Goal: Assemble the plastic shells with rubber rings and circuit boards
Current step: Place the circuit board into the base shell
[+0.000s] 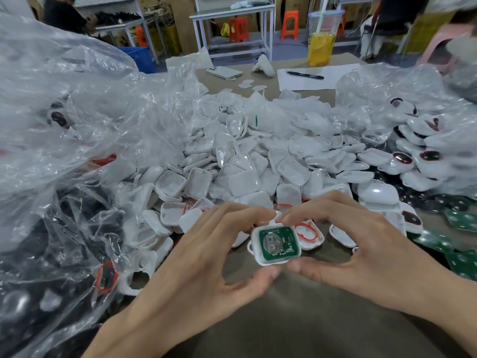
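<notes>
White shell point(275, 245) held by both hands, unlabelled.

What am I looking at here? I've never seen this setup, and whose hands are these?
There is no machine: one camera on a person's head looks down at their bare hands. The left hand and right hand together hold a white shell with a green board seated inside. On the table lies a heap of empty shells, some with red rings. Spare boards lie at right, plastic bags at left.
</notes>
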`<control>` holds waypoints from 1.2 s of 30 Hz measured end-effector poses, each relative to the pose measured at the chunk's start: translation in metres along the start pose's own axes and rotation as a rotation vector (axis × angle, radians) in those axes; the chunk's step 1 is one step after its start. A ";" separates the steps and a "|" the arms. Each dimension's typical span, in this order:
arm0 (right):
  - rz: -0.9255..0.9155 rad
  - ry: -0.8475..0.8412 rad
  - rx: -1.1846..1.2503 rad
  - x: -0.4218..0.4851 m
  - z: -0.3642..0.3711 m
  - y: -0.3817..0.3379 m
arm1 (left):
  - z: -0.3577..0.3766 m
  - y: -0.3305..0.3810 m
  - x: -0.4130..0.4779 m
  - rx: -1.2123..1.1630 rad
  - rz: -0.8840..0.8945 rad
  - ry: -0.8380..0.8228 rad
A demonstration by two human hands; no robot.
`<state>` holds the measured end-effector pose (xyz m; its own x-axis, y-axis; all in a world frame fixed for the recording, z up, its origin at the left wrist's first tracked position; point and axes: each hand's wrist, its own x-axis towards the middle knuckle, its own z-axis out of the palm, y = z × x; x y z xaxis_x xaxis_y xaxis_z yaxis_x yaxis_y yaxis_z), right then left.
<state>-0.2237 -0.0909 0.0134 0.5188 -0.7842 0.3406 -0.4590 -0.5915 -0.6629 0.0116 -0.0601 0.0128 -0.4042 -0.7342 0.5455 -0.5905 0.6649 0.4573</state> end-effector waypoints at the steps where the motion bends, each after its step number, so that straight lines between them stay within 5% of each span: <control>1: -0.008 0.002 -0.002 0.000 0.000 0.000 | 0.000 0.000 0.000 0.003 0.000 0.000; 36: -0.198 -0.050 -0.232 0.002 0.002 0.012 | 0.003 -0.006 -0.007 -0.011 -0.160 -0.113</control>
<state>-0.2268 -0.0991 0.0049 0.6466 -0.6427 0.4110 -0.4947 -0.7634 -0.4154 0.0159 -0.0591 0.0040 -0.3820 -0.8410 0.3832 -0.6458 0.5395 0.5402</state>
